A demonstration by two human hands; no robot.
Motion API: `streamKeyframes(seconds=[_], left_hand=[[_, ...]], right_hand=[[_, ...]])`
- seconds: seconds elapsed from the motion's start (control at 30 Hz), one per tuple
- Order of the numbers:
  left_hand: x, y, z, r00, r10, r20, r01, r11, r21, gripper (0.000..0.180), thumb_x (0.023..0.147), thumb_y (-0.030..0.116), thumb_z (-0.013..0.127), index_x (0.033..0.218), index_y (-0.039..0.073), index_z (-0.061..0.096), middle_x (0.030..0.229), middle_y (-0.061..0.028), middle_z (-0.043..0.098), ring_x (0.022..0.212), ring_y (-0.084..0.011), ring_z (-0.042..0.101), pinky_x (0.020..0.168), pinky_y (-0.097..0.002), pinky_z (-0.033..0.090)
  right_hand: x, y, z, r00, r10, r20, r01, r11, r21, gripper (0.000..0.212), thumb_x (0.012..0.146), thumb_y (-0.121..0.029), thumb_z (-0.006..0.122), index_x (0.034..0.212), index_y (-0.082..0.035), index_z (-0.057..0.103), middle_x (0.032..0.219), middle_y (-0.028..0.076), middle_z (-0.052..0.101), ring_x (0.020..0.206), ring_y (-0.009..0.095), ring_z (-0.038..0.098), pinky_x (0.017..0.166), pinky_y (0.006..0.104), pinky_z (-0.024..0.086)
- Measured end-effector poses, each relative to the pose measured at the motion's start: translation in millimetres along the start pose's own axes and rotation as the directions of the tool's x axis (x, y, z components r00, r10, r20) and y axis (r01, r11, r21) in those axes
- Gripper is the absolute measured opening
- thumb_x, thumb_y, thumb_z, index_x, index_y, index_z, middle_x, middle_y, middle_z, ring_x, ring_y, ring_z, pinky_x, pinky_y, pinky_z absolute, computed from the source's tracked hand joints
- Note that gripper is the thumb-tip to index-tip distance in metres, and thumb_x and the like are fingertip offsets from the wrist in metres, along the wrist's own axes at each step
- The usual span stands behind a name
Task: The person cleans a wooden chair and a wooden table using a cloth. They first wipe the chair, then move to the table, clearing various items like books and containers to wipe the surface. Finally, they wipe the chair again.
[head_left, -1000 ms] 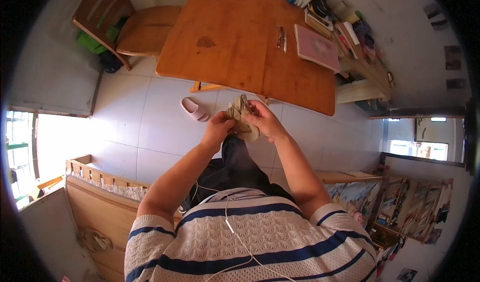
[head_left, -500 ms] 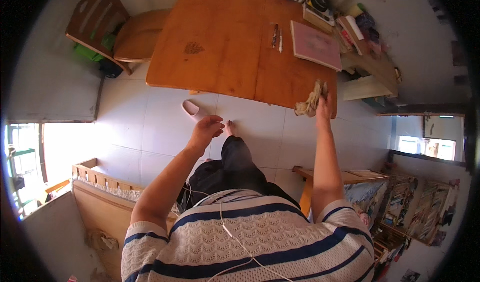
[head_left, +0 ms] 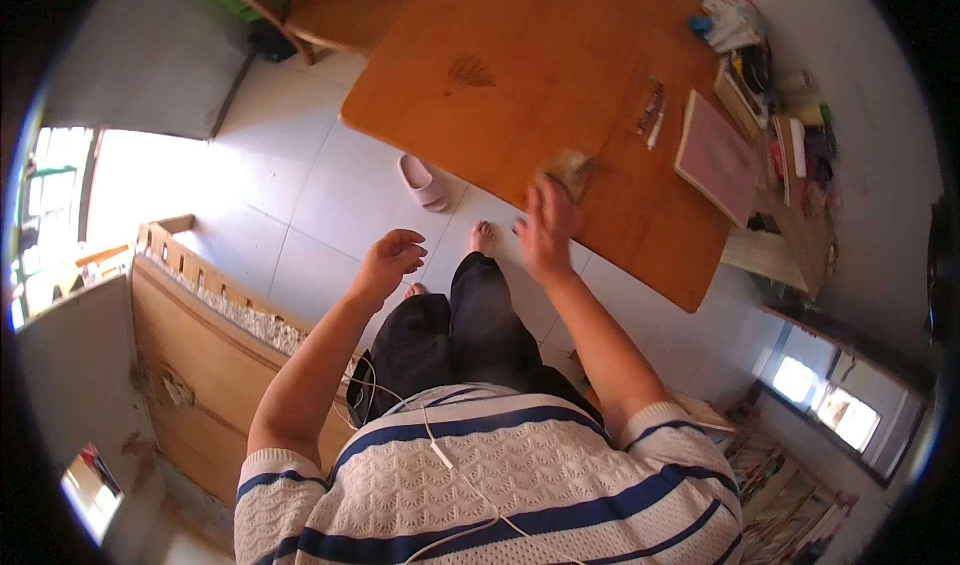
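Note:
My right hand [head_left: 547, 230] is at the near edge of the wooden table [head_left: 520, 65], slightly blurred. Its fingers hold a crumpled beige cloth [head_left: 570, 171], which lies against the tabletop; the hand covers part of it. My left hand [head_left: 390, 263] hangs in the air over the floor, short of the table, with loosely bent fingers apart and nothing in them. Right of the cloth, two pens [head_left: 651, 117] lie side by side, and beyond them is a pink-covered book [head_left: 716, 160]. A dark patch [head_left: 470, 71] marks the tabletop farther left.
Books and small items [head_left: 790, 150] crowd the table's right side by the wall. A wooden chair [head_left: 350, 5] stands at the far left. One pink slipper [head_left: 422, 183] lies on the tiled floor near my bare feet. A wooden bed frame [head_left: 200, 335] is at my left.
My right hand has carried the cloth leftward along the table's near edge, away from the right corner. The view has turned, so the table appears tilted. My left hand stays raised, holding nothing.

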State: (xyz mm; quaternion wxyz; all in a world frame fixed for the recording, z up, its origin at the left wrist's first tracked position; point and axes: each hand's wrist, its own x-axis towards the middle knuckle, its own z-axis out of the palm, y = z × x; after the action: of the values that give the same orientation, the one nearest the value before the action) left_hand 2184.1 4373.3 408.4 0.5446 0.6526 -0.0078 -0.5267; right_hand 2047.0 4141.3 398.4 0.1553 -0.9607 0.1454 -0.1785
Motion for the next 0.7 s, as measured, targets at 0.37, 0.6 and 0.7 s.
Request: streamKeyframes(seconds=[0.37, 0.6, 0.7], left_hand=[[-64.6, -39.7, -50.7, 0.957, -0.033, -0.289, -0.028, 0.979, -0.201, 0.019, 0.085, 0.011, 0.052, 0.102, 0.003, 0.053, 0.091, -0.0069, 0.060, 0.080, -0.0135, 0.056, 0.073, -0.0258, 0.046], [-51.6, -23.1, -33.2, 0.991, 0.013, -0.136, -0.022, 0.998, -0.063, 0.021, 0.085, 0.011, 0.049, 0.104, 0.004, 0.054, 0.090, -0.0046, 0.060, 0.080, -0.0125, 0.055, 0.073, -0.0260, 0.045], [-35.1, -2.8, -17.6, 0.997, 0.047, -0.053, -0.046, 0.999, 0.023, 0.023, 0.084, 0.011, 0.049, 0.105, 0.004, 0.054, 0.090, -0.0049, 0.060, 0.080, -0.0122, 0.055, 0.073, -0.0257, 0.044]], right_hand=[[194.5, -139.2, 126.3, 0.941, -0.315, 0.122, 0.329, 0.938, -0.111, 0.043, 0.083, -0.012, 0.041, 0.125, -0.004, 0.040, 0.128, 0.012, 0.037, 0.117, 0.025, 0.033, 0.089, 0.0426, 0.032], [103.2, -62.5, 68.7, 0.971, -0.221, 0.090, 0.232, 0.961, -0.152, 0.049, 0.080, -0.017, 0.048, 0.127, -0.005, 0.039, 0.129, 0.007, 0.037, 0.118, 0.022, 0.034, 0.083, 0.0412, 0.036], [43.2, -16.0, 22.9, 0.992, -0.110, 0.066, 0.122, 0.972, -0.203, 0.049, 0.079, -0.019, 0.052, 0.126, -0.008, 0.040, 0.127, 0.005, 0.040, 0.116, 0.021, 0.037, 0.083, 0.0400, 0.035]])
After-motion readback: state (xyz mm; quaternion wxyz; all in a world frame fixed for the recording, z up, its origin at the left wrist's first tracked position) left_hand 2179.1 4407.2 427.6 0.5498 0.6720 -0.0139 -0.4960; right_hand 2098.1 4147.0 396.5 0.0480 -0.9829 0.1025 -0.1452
